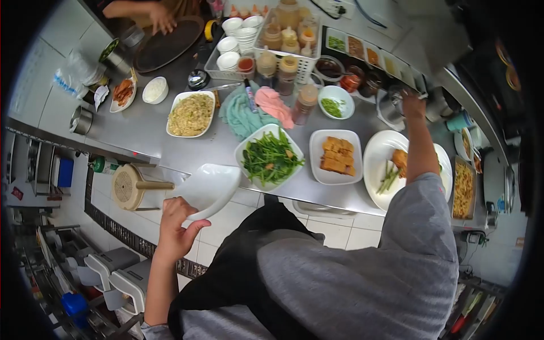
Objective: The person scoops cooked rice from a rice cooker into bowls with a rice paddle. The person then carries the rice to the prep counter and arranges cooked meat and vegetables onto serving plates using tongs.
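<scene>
My left hand (178, 224) grips the rim of a white bowl (208, 184), thumb on the near side, held tilted in front of the counter edge. The inside that shows is bare white. My right hand (414, 105) reaches far over the counter to a metal container (391, 106); its fingers look closed there, but what they hold is too small to make out. Under my right arm lies a white oval plate (377, 153) with green stalks and a fried piece. Between my arms stand a dish of fried tofu-like blocks (338, 156) and a dish of leafy greens (272, 158).
A dish of fried rice (191, 115), a teal cloth (241, 110) and a small bowl of chopped greens (336, 103) sit on the counter. Behind are a basket of sauce bottles (289, 39) and stacked cups. Another person's hand (162, 20) is near a dark round tray (170, 45). A stool (127, 186) stands left.
</scene>
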A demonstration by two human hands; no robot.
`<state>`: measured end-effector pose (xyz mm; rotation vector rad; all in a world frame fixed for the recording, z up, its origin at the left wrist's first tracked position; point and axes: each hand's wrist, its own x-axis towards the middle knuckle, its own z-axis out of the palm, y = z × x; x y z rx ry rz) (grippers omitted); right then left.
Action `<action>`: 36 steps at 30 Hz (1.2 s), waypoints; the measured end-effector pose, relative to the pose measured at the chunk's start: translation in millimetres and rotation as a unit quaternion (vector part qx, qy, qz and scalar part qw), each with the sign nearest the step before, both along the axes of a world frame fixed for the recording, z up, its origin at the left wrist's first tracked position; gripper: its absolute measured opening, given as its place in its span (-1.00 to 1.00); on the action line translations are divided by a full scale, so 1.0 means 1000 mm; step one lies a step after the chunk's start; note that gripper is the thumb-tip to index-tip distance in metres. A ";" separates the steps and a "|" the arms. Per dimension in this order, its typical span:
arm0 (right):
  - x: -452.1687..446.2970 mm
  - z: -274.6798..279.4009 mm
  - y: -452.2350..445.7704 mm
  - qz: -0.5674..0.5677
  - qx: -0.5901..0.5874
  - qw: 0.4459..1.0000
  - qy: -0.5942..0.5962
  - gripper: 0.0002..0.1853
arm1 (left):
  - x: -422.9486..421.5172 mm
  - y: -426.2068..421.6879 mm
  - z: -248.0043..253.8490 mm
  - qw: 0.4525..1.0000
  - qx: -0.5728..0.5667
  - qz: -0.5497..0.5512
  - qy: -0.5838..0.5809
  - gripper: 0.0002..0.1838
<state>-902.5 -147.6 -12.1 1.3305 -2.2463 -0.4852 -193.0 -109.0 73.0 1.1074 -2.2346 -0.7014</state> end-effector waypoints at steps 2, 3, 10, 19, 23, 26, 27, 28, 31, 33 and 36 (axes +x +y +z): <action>0.010 0.024 -0.014 -0.049 0.132 0.990 0.013 -0.73 | 0.011 -0.019 -0.006 0.998 -0.009 -0.055 -0.038 -0.74; -0.015 0.013 -0.015 -0.003 0.153 0.987 0.052 -0.77 | 0.014 -0.026 -0.007 0.997 0.006 -0.049 -0.053 -0.75; -0.092 0.033 0.056 0.003 0.072 0.997 -0.037 -0.68 | 0.063 -0.069 -0.069 0.991 -0.006 -0.105 -0.087 -0.77; 0.120 -0.010 0.160 -0.137 -0.265 0.914 -0.276 -0.63 | 0.105 -0.135 -0.119 0.962 0.014 -0.262 -0.075 -0.66; 0.338 0.020 0.154 -0.220 -0.400 0.633 -0.625 -0.69 | 0.103 -0.171 -0.137 0.933 -0.005 -0.352 -0.068 -0.68; 0.435 0.032 0.133 -0.213 -0.232 0.718 -0.621 -0.75 | 0.093 -0.189 -0.153 0.923 -0.038 -0.380 -0.042 -0.66; 0.458 0.037 0.125 -0.205 -0.227 0.736 -0.603 -0.72 | 0.087 -0.194 -0.155 0.921 -0.054 -0.383 -0.049 -0.66; 0.476 0.041 0.118 -0.196 -0.222 0.755 -0.586 -0.66 | 0.081 -0.196 -0.158 0.918 -0.051 -0.391 -0.047 -0.66; 0.500 0.027 0.117 -0.221 -0.291 0.676 -0.640 -0.59 | 0.068 -0.205 -0.171 0.920 -0.100 -0.371 -0.073 -0.62; 0.521 0.027 0.118 -0.268 -0.367 0.508 -0.732 -0.51 | 0.064 -0.199 -0.144 0.932 -0.097 -0.344 -0.057 -0.52; 0.566 0.030 0.100 -0.238 -0.425 0.349 -0.801 -0.61 | 0.056 -0.179 -0.105 0.950 0.007 -0.311 0.023 -0.30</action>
